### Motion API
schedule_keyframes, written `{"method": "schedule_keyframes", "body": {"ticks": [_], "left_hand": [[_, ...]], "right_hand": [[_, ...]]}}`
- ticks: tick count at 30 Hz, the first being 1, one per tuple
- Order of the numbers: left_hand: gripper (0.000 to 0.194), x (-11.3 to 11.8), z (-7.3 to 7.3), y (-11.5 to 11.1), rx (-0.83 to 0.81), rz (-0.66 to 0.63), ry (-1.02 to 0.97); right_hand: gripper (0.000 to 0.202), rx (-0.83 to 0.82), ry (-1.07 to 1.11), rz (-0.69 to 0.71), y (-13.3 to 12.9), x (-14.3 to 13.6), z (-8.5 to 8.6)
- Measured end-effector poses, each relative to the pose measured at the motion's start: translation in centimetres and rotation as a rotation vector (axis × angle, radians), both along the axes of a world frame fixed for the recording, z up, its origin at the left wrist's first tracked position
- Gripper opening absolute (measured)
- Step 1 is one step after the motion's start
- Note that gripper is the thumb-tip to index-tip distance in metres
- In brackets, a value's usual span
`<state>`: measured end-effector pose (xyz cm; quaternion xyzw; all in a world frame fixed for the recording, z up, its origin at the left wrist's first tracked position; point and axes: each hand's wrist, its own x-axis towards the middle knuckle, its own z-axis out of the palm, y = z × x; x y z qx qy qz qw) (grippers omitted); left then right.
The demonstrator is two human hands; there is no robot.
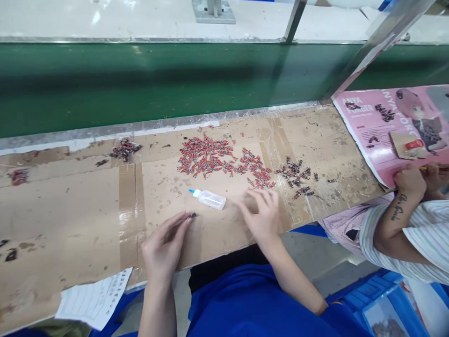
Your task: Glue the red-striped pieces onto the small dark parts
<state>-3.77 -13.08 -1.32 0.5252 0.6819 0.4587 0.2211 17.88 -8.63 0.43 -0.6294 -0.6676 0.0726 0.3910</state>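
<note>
Between the thumb and fingertips of my left hand [166, 243] is a small dark part [192, 215], held low over the cardboard. My right hand [263, 210], blurred by motion, has its thumb and fingers apart at the near edge of the red pile, with nothing visible in it. A clear bottle with a blue tip [211, 200] lies on its side between the hands. Beyond it spreads a pile of small red and silver parts [205, 157]. Dark assembled-looking pieces [296, 175] lie scattered to the right of my right hand.
A green belt [157, 86] runs behind the cardboard-covered bench [94, 206]. Another dark cluster [125, 150] lies at left, and a written paper [94, 299] overhangs the front edge. At right, a person's hands [412, 182] work beside a pink poster [368, 135], below a metal post [372, 56].
</note>
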Motion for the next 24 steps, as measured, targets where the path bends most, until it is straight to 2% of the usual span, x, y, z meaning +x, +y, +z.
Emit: {"method": "schedule_keyframes", "body": {"ticks": [2,4,7,11,15,20,24], "left_hand": [[0.018,0.6,0.4,0.1,0.038,0.002,-0.039],[0.016,1.4,0.9,0.3,0.076,-0.021,-0.059],[0.012,2.6,1.4,0.6,0.129,-0.106,-0.099],[0.009,4.0,1.3,1.3,0.142,-0.193,-0.128],[0.008,4.7,0.8,1.6,0.165,-0.231,-0.156],[0.011,5.2,0.7,1.1,0.166,-0.24,-0.163],[0.012,6.0,0.9,1.0,0.089,-0.232,-0.209]], "right_hand": [[0.021,0.002,-0.03,-0.138,-0.4,2.1,-0.2],[0.019,-0.023,-0.039,-0.186,-0.5,3.4,-0.5],[0.012,-0.056,-0.033,-0.159,-0.4,3.6,-0.9],[0.015,-0.082,-0.033,-0.15,-0.3,3.0,-1.1],[0.015,-0.077,-0.031,-0.175,-0.3,3.2,-1.3],[0.021,-0.075,-0.092,-0.141,0.0,3.7,-1.5],[0.019,-0.126,0.072,-0.067,-0.1,3.5,-0.7]]}}
